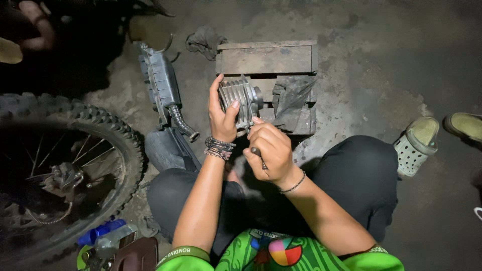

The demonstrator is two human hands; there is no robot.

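My left hand (221, 118) grips a finned grey metal engine cylinder (241, 100), holding it up in front of me above my lap. My right hand (268, 150) is closed around a thin metal tool (258, 155) whose tip rests against the lower edge of the cylinder. Its working end is hidden behind my fingers. I am squatting, my knees in dark trousers on either side.
A wooden crate (268, 57) with a dark rag (291, 98) stands just beyond the cylinder. A grey air-box with a ribbed hose (165, 90) lies left. A knobby motorcycle wheel (65, 160) fills the left side. Pale clogs (416, 143) lie right. Bottles (108, 236) sit bottom left.
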